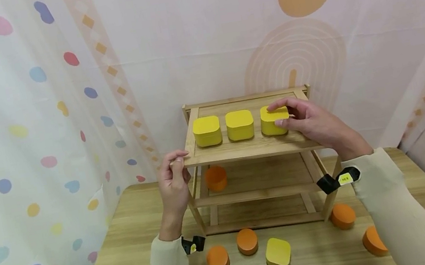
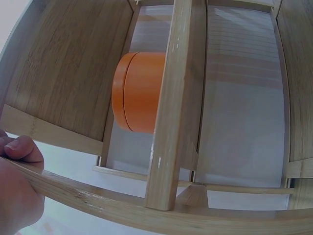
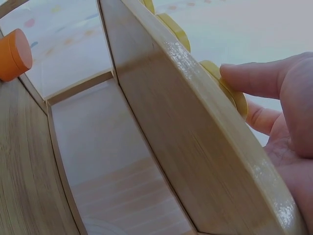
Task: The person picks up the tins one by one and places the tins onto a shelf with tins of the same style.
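Three yellow rounded-square boxes stand in a row on the top board of a wooden shelf rack: a left box, a middle box and a right box. My right hand holds the right box, thumb at its front and a finger over its lid. The right wrist view shows the thumb against that box's side. At the rack's left front corner, my left hand grips the top board's edge. Its curled fingers show at the wooden bar in the left wrist view.
An orange round box sits on the middle shelf at the left. On the table before the rack lie a left orange lid, another orange lid and a yellow lid. More orange round pieces lie at the right, one partly behind my sleeve.
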### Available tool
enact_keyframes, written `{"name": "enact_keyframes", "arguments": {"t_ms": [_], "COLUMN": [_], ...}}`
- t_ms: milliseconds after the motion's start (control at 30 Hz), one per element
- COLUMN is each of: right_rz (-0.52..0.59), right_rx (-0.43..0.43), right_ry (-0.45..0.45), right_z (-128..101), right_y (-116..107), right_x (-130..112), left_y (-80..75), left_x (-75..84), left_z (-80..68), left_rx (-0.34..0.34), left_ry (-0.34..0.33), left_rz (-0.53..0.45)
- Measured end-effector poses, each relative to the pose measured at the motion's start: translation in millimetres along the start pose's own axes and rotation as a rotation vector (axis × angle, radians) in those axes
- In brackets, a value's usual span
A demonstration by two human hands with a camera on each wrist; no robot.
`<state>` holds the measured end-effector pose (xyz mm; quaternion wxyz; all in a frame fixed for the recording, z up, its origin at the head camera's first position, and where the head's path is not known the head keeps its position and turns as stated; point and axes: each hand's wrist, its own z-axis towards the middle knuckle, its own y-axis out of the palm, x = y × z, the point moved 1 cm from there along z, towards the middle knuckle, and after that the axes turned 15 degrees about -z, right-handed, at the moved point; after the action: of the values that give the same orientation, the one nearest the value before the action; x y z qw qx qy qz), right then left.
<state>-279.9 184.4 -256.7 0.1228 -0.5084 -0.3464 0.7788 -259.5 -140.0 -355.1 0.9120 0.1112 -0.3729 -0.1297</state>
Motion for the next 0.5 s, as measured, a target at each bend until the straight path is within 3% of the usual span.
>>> {"name": "enact_keyframes", "arguments": {"t_ms": [500], "right_rz": [0.007], "right_rx": [-0.017], "right_ry": [-0.013], "right_z": [-1.9], "right_y": [0.7], "right_x": [-6.1], "left_y": [-1.2], "left_x": [3.7], "left_z": [-1.3], "left_rx": [-0.017], "left_ry": [0.029], "left_rz": [-0.035]}}
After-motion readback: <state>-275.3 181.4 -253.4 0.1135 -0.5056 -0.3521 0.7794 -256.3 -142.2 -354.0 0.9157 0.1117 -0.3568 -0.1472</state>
